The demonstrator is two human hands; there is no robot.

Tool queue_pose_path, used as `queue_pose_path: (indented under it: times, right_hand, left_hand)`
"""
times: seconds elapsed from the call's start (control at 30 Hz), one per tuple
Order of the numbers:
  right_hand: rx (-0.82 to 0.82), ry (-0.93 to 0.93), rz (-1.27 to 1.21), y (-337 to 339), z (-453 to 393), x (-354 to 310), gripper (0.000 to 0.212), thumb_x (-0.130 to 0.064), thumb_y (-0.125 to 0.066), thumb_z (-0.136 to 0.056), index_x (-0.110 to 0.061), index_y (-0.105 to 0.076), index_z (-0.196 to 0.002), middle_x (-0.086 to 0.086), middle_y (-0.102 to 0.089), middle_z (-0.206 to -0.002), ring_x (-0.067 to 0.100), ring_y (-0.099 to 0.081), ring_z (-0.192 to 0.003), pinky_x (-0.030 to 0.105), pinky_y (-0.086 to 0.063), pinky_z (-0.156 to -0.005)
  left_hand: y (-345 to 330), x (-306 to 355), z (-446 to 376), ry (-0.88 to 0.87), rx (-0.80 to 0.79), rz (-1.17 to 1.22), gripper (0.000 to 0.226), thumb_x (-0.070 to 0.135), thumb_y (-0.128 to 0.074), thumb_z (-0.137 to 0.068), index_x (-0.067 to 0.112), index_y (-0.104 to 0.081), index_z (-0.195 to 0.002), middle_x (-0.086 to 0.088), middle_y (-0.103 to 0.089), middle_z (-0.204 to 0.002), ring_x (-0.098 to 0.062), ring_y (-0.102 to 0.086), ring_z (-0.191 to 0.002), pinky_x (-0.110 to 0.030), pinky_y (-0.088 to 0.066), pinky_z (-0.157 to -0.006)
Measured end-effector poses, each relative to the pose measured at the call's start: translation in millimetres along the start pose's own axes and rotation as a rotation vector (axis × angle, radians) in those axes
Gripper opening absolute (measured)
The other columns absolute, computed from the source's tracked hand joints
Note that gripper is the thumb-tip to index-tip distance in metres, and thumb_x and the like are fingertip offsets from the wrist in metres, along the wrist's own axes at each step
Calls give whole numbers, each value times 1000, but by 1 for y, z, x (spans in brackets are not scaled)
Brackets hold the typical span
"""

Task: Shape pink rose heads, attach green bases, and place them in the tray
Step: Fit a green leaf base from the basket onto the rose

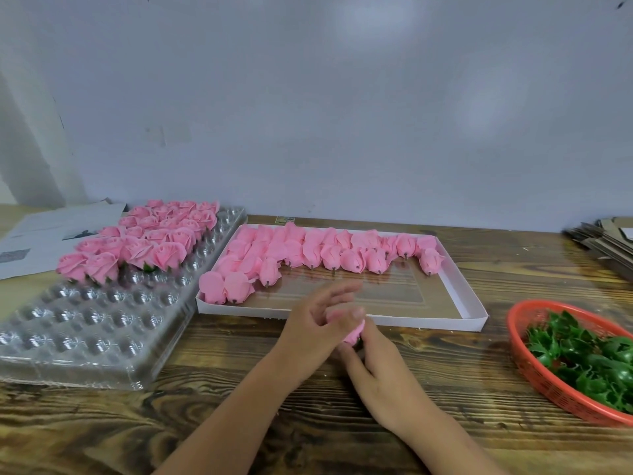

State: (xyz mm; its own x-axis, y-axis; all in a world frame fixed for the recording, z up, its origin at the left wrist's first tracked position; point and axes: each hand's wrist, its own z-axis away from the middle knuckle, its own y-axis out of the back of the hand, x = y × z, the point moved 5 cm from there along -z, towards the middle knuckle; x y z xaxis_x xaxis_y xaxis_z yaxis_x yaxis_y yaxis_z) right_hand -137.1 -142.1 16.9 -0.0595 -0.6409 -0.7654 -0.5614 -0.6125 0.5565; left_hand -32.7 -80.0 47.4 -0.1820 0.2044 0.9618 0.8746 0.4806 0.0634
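Both hands (346,334) grip pink rose head (352,332) w/ green base.

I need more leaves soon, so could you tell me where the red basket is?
The red basket sits at the table's right edge, right of the white box.

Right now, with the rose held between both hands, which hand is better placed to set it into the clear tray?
Probably the left hand: it pinches the pink rose head and is nearer the clear plastic tray on the left. The right hand sits farther from it.
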Motion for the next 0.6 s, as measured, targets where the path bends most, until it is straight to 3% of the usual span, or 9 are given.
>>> queue_pose_path:
  times: [0.1, 0.2, 0.4, 0.5, 0.6]
  right_hand:
    - [-26, 9, 30, -2, 0, -1, 18, -47, -41, -97, -52, -43, -114, -31, -60, -100, -7, -58, -81, 9, -40, -67]
    - [-5, 21, 12, 0, 0, -3, 19, -49, -40, -96, -61, -39, -110, -41, -57, -92, -13, -57, -77, 3, -39, -66]
    - [88, 49, -68, 4, 1, -1, 27, -45, -43, -98, -46, -52, -124, -27, -63, -117, -1, -61, -110, 8, -45, -87]
    - [204, 55, -75, 11, 1, 1, 26, -48, -45, -97, -43, -55, -121, -26, -66, -112, 1, -65, -102, 8, -46, -81]
    - [285, 14, -47, 17, 1, 6, 26, -48, -50, -91, -47, -53, -117, -30, -67, -107, -2, -67, -92, 7, -47, -74]
  left_hand:
    - [1, 1, 0, -16, 3, 1, 23, 43, -71, -90, 26, -78, -105, 15, -75, -113, -3, -69, -107, -13, -51, -86]
    - [-2, -4, 0, -10, -49, -74, 16, 26, -69, -93, 21, -79, -106, 10, -77, -108, -7, -70, -106, -18, -54, -90]
    - [-8, -7, 1, 33, -133, -94, 28, 52, -72, -81, 50, -70, -110, 16, -74, -111, -3, -68, -107, -17, -53, -89]
    - [-10, -8, 0, 4, -141, -91, 45, 43, -81, -78, 58, -62, -115, 17, -70, -118, -5, -65, -114, -21, -53, -95]
    - [-6, -11, -2, 5, -72, -115, 48, 38, -83, -77, 52, -63, -118, 18, -69, -120, -4, -64, -116, -20, -54, -93]
